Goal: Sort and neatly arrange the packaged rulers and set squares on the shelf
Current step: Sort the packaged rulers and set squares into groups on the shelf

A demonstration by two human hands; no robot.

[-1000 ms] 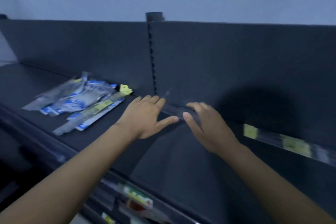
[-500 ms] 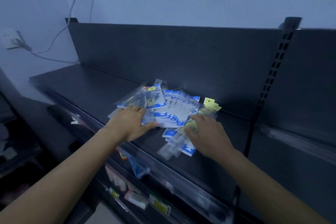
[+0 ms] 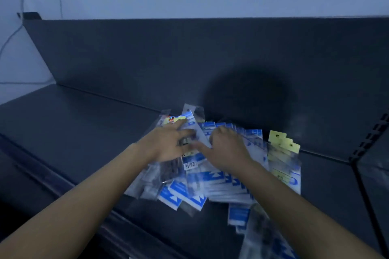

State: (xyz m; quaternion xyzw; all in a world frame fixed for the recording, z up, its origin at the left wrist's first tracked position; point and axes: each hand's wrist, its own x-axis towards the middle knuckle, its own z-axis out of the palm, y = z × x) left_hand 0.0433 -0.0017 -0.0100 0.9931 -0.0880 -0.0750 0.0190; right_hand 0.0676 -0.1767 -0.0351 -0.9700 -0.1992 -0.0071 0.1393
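Observation:
A loose pile of packaged rulers and set squares [image 3: 214, 181] lies on the dark shelf [image 3: 84, 132], fanned out in clear sleeves with blue-and-white cards. A few packs with yellow header cards [image 3: 283, 143] sit at the pile's right edge. My left hand [image 3: 168, 145] rests on the left part of the pile with its fingers stretched over a pack with a yellow and red label [image 3: 174, 120]. My right hand [image 3: 227, 149] lies on the blue packs, thumb pointing left, fingertips bent down behind the knuckles. Motion blur hides its grip.
The shelf's upright back panel [image 3: 189, 59] rises just behind the pile. More clear and blue packs [image 3: 261, 237] spill toward the front edge at lower right. A slotted upright post [image 3: 370, 136] bounds the bay on the right. Bare shelf stretches left of the pile.
The view has swung left from the neighbouring bay to the pile and come closer. Both hands have moved from the shelf's back edge onto the packs, now further up the pile.

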